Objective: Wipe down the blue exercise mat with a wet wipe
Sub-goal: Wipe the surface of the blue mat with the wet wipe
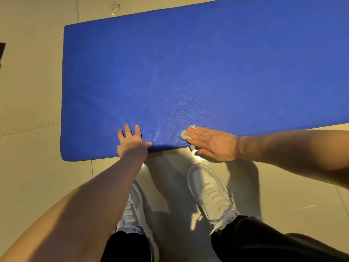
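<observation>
The blue mat (188, 72) lay flat on the pale tiled floor (34, 95), its long side running across the view and its left end in full sight, while the right end ran out of frame. The wet wipe (184, 133) sat crumpled on the mat close to the near edge, pinned under the fingertips of the right hand (213, 143). That hand lay flat, fingers straight and together, pressing the wipe down without curling round it; the heel of the palm and the thumb hung past the mat's edge over the floor. A corner of the wipe also showed below the fingers at the mat's edge. The left hand (132, 141) rested on the mat just to the left, apart from the wipe, fingers spread and straight, thumb stretched along the near edge, holding nothing. A faint sheen marked the mat between the two hands. Below, two white shoes (209, 191) stood on the tiles beside the mat, with black trousers (264, 242) above them
</observation>
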A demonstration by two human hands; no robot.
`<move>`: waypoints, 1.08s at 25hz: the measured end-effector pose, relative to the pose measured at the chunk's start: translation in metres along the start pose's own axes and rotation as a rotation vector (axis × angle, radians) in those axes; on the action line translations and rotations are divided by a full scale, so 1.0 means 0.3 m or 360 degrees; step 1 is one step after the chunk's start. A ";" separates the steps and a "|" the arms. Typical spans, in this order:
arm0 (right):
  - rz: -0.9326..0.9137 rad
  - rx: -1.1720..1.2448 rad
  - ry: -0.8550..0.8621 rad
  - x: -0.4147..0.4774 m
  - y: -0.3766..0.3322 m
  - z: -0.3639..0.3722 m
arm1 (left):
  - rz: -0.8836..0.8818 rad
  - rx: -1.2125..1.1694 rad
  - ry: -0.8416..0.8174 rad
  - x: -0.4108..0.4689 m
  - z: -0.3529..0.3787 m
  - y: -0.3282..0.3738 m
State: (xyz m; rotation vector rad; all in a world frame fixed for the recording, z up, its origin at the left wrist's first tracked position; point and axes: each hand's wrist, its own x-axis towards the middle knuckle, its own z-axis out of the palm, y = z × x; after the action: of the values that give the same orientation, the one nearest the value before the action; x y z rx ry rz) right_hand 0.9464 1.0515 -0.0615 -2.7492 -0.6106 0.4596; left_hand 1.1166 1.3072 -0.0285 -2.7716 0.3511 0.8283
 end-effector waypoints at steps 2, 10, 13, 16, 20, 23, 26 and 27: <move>-0.0004 -0.0018 0.0011 0.039 -0.020 0.004 | 0.0028 -0.0022 0.0029 -0.007 0.002 -0.009; -0.0194 0.0142 0.0176 0.303 -0.124 0.005 | 0.0186 -0.0006 0.0392 0.023 0.007 -0.144; -0.0364 -0.0211 0.0151 0.360 -0.137 0.020 | 0.0045 -0.0130 0.0302 0.066 0.005 -0.218; -0.0436 -0.0285 0.0153 0.409 -0.139 0.014 | -0.0091 -0.0284 0.0118 0.097 -0.003 -0.262; -0.0310 -0.0323 0.0132 0.451 -0.160 0.027 | -0.0122 -0.0298 0.0068 0.112 -0.002 -0.257; -0.0293 -0.0390 0.0085 0.477 -0.148 0.008 | -0.0169 -0.0293 0.0052 0.120 -0.008 -0.247; -0.0173 -0.0150 0.0077 0.517 -0.107 -0.035 | -0.0196 -0.0318 0.0002 0.126 -0.024 -0.236; -0.0061 -0.0031 0.0084 0.539 -0.077 -0.058 | -0.0201 -0.0327 -0.0017 0.126 -0.028 -0.235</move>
State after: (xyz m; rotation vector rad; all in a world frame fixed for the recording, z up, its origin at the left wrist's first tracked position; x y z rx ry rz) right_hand 1.0834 1.1408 -0.0770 -2.7532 -0.6568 0.3727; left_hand 1.1719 1.3654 -0.0324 -2.9385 0.0910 0.8934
